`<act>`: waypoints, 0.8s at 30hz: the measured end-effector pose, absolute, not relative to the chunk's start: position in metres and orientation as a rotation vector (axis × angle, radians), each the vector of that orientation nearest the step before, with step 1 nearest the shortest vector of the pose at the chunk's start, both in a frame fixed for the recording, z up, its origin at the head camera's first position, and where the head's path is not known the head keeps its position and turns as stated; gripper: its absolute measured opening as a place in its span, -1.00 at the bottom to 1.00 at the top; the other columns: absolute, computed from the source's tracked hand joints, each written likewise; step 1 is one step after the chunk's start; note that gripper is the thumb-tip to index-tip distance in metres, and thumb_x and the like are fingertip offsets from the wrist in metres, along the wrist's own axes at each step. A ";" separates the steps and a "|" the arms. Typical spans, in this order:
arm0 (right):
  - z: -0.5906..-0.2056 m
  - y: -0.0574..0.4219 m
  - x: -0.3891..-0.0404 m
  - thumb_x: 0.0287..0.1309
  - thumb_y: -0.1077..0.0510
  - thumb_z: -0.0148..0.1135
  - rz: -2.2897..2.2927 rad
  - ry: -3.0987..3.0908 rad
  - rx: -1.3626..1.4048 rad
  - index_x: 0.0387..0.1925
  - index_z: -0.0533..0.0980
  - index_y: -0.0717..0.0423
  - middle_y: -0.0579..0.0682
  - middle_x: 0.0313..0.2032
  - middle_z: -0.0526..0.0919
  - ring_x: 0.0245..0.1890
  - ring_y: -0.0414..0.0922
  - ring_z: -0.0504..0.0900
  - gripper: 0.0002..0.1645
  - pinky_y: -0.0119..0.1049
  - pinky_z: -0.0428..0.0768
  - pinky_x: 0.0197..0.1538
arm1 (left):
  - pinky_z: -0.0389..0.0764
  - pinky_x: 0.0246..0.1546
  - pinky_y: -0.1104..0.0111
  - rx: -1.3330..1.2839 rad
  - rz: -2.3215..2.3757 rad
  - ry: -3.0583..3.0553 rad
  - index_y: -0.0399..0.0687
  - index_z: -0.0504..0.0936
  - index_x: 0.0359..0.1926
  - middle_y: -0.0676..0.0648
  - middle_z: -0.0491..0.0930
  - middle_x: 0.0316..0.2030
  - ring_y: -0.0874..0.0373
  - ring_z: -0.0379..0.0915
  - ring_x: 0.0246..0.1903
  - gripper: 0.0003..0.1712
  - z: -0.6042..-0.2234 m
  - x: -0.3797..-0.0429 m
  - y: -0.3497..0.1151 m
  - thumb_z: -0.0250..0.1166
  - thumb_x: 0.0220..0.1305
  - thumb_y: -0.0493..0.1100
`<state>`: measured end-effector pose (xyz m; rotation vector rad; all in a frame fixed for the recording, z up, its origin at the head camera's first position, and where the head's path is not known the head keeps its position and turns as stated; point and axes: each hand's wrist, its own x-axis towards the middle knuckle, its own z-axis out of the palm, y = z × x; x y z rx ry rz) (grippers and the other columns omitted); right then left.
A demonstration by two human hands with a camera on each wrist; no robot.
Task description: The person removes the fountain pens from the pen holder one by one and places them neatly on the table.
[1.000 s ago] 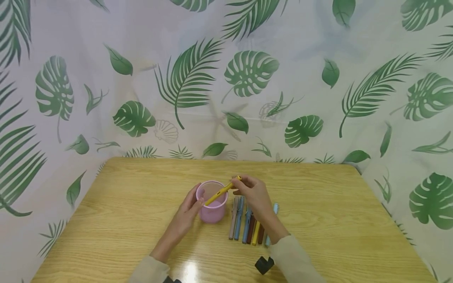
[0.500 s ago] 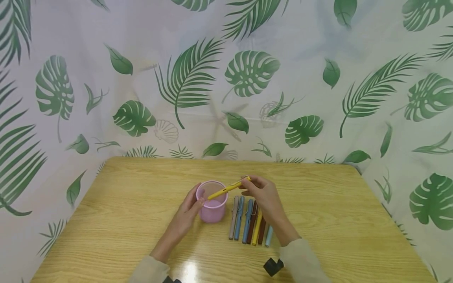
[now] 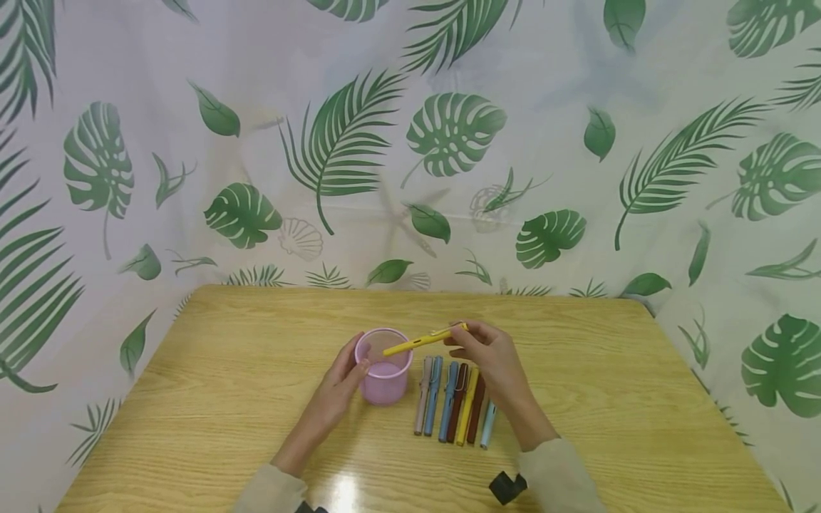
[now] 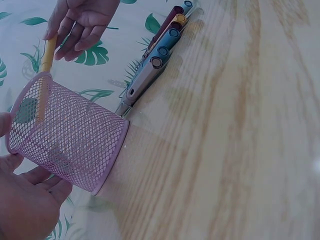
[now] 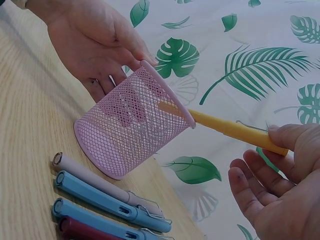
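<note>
A pink mesh pen holder [image 3: 385, 390] stands upright on the table, with my left hand [image 3: 335, 388] gripping its left side, thumb near the rim. My right hand [image 3: 497, 360] pinches a yellow pen [image 3: 420, 342] by its clipped end, between thumb and fingers. The pen slants over the holder's right rim. In the right wrist view its tip shows through the mesh [image 5: 130, 120], just inside the mouth, while the other fingers [image 5: 245, 192] of the right hand hang loosely below. The left wrist view also shows the yellow pen [image 4: 48, 55] entering the holder from above.
Right of the holder, several capped pens lie side by side on the wooden table [image 3: 256, 356]: a greyish-pink pen [image 3: 422, 399], blue ones [image 3: 433, 399], dark red ones, a yellow one [image 3: 467, 410] and a light blue one [image 3: 488, 427]. A leaf-patterned cloth [image 3: 462, 242] hangs behind.
My right hand has drawn rightward with the yellow pen, whose tip has shifted from the holder's front-left rim toward the middle of its mouth. The left hand and holder stay put.
</note>
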<state>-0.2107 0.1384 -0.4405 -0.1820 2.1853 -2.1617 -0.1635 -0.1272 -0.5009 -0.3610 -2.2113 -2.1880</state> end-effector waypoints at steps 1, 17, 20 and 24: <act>-0.441 0.139 -0.211 0.42 0.13 0.32 -2.163 2.181 -0.183 0.11 0.58 0.43 0.20 -0.10 0.72 -0.03 0.08 0.72 -0.56 -0.17 0.74 0.06 | -0.03 0.54 -0.02 -0.359 -2.185 -2.214 -0.31 0.01 0.60 -0.41 0.04 0.55 -0.24 -0.09 0.56 -0.32 -0.501 -0.163 -0.127 -0.01 0.65 -0.16; -0.440 0.156 -0.210 0.47 0.09 0.26 -2.171 2.149 -0.155 0.18 0.53 0.45 0.09 -0.10 0.73 -0.04 -0.01 0.74 -0.50 -0.10 0.71 0.12 | 0.00 0.54 -0.02 -0.375 -2.167 -2.222 -0.32 0.00 0.60 -0.39 0.05 0.56 -0.25 -0.07 0.55 -0.31 -0.502 -0.164 -0.127 -0.01 0.66 -0.14; -0.439 0.161 -0.211 0.48 0.08 0.25 -2.226 2.070 -0.136 0.14 0.53 0.45 0.04 -0.13 0.73 -0.02 0.02 0.73 -0.52 -0.15 0.71 0.12 | 0.02 0.54 -0.01 -0.369 -2.167 -2.228 -0.31 0.00 0.60 -0.38 0.05 0.56 -0.24 -0.06 0.55 -0.32 -0.503 -0.165 -0.127 -0.02 0.66 -0.15; -0.437 0.169 -0.212 0.48 0.12 0.23 -2.350 1.922 -0.135 -0.01 0.58 0.38 0.01 -0.17 0.71 -0.07 -0.06 0.74 -0.66 -0.21 0.71 0.11 | 0.02 0.54 0.00 -0.363 -2.169 -2.229 -0.32 0.00 0.60 -0.36 0.06 0.56 -0.23 -0.06 0.55 -0.33 -0.503 -0.165 -0.127 -0.03 0.66 -0.17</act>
